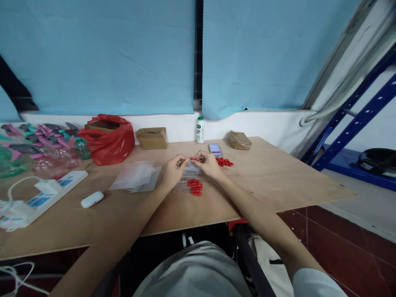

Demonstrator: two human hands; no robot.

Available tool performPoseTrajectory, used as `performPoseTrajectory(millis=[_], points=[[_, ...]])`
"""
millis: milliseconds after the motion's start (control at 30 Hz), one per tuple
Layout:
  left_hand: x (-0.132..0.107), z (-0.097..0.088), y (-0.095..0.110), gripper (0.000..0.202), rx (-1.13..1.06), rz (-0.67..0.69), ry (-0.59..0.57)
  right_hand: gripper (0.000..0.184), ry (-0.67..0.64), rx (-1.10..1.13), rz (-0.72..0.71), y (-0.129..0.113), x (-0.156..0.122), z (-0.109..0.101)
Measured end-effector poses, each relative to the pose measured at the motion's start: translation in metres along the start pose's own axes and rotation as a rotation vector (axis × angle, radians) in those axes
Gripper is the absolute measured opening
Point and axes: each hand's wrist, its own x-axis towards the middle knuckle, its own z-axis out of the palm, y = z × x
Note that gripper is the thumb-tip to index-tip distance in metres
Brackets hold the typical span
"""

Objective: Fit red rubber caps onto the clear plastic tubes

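Pinching with left grip point(175, 168) and right grip point(208, 164), thumbs and fingers pressed nearly together, on one small red piece point(194, 159). Holding it just above the table point(272, 181), over thin grey rods point(193, 170) laid roughly side by side; cannot tell exactly how each fingertip bears on it. Having red-tipped rods point(195, 187) on the table too, nearer its front edge. Just right of the right grip, having a heap of loose red pieces point(225, 162) beside a phone point(215, 149). Near the left grip, having overlapping clear plastic sheets point(135, 175); further left, a white case point(92, 199) and a power strip point(69, 180). Facing a green-capped white bottle point(200, 131) by the wall point(181, 128), between a cardboard box point(152, 140) and a brown package point(240, 141).
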Motion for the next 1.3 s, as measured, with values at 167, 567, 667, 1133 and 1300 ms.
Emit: performPoseTrajectory(millis=[167, 567, 667, 1133, 1300], points=[[0.001, 0.000, -0.005, 0.026, 0.038, 0.012, -0.013, 0.027, 0.008, -0.009, -0.005, 0.000, -0.001, 0.001], [0.003, -0.004, 0.000, 0.024, 0.131, -0.004, -0.054, 0.019, 0.010, -0.131, -0.002, 0.004, -0.001, -0.002], [0.003, -0.006, 0.002, 0.024, 0.164, 0.003, -0.054, 0.020, 0.011, -0.118, -0.003, 0.003, -0.001, -0.002], [0.007, -0.008, -0.010, 0.022, 0.201, 0.038, -0.111, 0.018, 0.013, -0.197, -0.016, 0.001, -0.005, 0.000], [0.007, -0.010, -0.004, 0.021, 0.236, 0.074, -0.148, 0.015, -0.015, -0.225, -0.025, 0.000, -0.006, -0.001]])
